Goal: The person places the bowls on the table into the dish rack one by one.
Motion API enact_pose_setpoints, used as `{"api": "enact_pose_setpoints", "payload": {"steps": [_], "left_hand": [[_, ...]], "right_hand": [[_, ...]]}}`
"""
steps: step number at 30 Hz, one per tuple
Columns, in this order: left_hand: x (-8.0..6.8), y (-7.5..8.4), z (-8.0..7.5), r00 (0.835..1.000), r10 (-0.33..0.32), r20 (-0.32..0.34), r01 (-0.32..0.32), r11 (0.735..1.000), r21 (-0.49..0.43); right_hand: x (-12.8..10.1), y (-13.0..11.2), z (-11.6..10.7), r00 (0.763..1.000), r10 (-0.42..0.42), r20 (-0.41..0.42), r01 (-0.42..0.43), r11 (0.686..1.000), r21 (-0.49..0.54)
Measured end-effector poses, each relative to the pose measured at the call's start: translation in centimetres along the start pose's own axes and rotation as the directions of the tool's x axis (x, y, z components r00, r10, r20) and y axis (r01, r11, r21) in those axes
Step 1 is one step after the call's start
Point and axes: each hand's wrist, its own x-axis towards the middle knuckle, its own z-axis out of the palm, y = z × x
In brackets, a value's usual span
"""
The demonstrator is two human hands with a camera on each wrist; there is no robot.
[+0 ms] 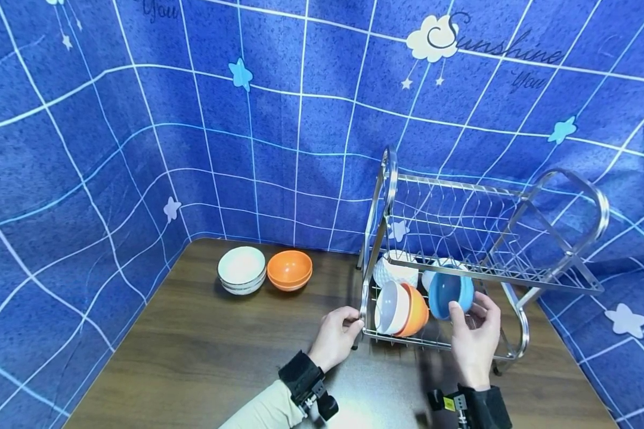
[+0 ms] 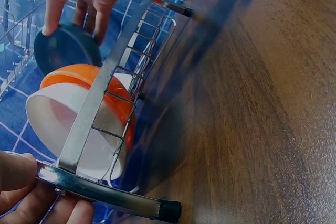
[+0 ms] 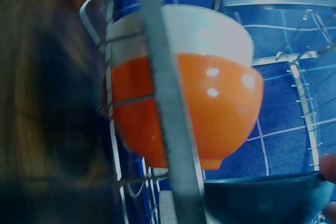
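**Blue bowl held at the rack's lower shelf**

The blue bowl (image 1: pixel 449 293) sits on edge in the lower shelf of the metal dish rack (image 1: pixel 563 262), its hollow facing the camera. The right hand (image 1: pixel 474 339) grasps it – thumb on the near rim, fingers curled round the far edge. Just at its 9 o'clock, an orange bowl (image 1: pixel 415 310) stands on edge with a white bowl (image 1: pixel 390 307) nested inside it; both lean in the same shelf, close beside the blue one. Behind them, at 12 o'clock, 2 more white pieces stand in the rack, too hidden to name.

The left hand (image 1: pixel 335 336) grips the rack's front left leg – the left wrist view shows its fingers wrapped round the steel tube near the black foot cap (image 2: pixel 169 211).

On the brown wooden table (image 1: pixel 193 357), well apart at 10 o'clock from the rack, a white bowl stack (image 1: pixel 241 269) touches an orange bowl stack (image 1: pixel 290 269). A blue checked cloth (image 1: pixel 139 119) hangs behind.
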Motion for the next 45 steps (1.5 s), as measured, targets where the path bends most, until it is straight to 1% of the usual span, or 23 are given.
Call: {"api": "enact_pose_setpoints", "payload": {"steps": [4, 9, 12, 16, 21, 25, 27, 32, 37, 42, 45], "left_hand": [[0.0, 0.0, 0.0, 1.0, 0.003, 0.001, -0.003, 1.0, -0.005], [-0.1, 0.0, 0.0, 1.0, -0.001, 0.006, 0.001, 1.0, -0.008], [-0.1, 0.1, 0.0, 1.0, -0.003, 0.008, 0.003, 1.0, -0.007], [-0.1, 0.0, 0.0, 1.0, 0.002, 0.006, -0.002, 1.0, -0.01], [-0.1, 0.0, -0.1, 1.0, -0.007, 0.008, 0.007, 1.0, -0.002], [-0.1, 0.1, -0.2, 1.0, -0.022, 0.013, 0.022, 1.0, 0.007], [-0.1, 0.2, -0.2, 1.0, -0.019, 0.014, 0.019, 1.0, 0.011], [-0.1, 0.1, -0.2, 1.0, -0.015, 0.015, 0.015, 1.0, 0.01], [-0.1, 0.1, -0.2, 1.0, -0.018, 0.012, 0.018, 1.0, 0.005], [-0.1, 0.1, -0.1, 1.0, 0.0, 0.001, 0.0, 1.0, 0.003], [-0.1, 0.1, -0.1, 1.0, 0.009, 0.0, -0.009, 1.0, 0.002]], "right_hand": [[-0.1, 0.3, 0.1, 0.999, -0.021, 0.049, 0.025, 0.996, -0.083], [-0.3, 0.6, 0.2, 0.995, -0.019, 0.095, 0.032, 0.99, -0.14], [-0.6, 0.5, 0.3, 0.992, -0.023, 0.121, 0.048, 0.978, -0.201], [-0.7, 0.5, 0.5, 0.986, -0.049, 0.159, 0.088, 0.965, -0.248], [-0.8, 0.6, 0.7, 0.976, -0.05, 0.211, 0.107, 0.958, -0.267], [-0.9, 0.5, 0.8, 0.971, -0.057, 0.233, 0.125, 0.95, -0.287], [-1.0, 0.6, 0.9, 0.969, -0.053, 0.24, 0.123, 0.95, -0.288], [-1.1, 0.7, 1.1, 0.967, -0.012, 0.256, 0.085, 0.956, -0.279], [-1.2, 0.6, 1.2, 0.966, 0.015, 0.258, 0.062, 0.956, -0.287], [-1.1, 0.4, 1.2, 0.965, 0.049, 0.259, 0.033, 0.953, -0.303], [-1.0, 0.5, 1.2, 0.965, 0.054, 0.257, 0.028, 0.951, -0.307]]}}
